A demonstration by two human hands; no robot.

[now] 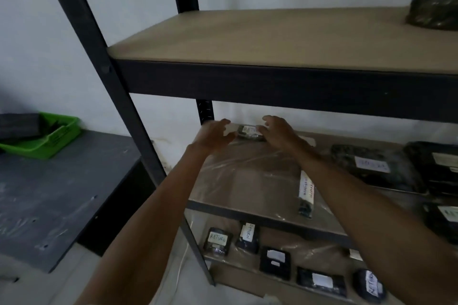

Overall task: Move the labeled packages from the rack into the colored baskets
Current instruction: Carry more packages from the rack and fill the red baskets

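A small dark package with a white RETURN label (250, 132) lies at the back of the rack's middle shelf (247, 195). My left hand (214, 134) reaches in on its left side, fingers spread and slightly curled, not clearly touching it. On the package's right end sits my right hand (278, 132), fingers bent over that edge; whether they grip it I cannot tell. A green basket (49, 140) with dark packages in it stands on the grey table at the left.
A slim labeled package (306, 193) lies near the middle shelf's front edge, and larger dark ones (374, 168) at the right. The bottom shelf holds several labeled packages (218, 240). One dark bundle (433, 5) sits on the top shelf. A black upright (119, 96) stands left of my arms.
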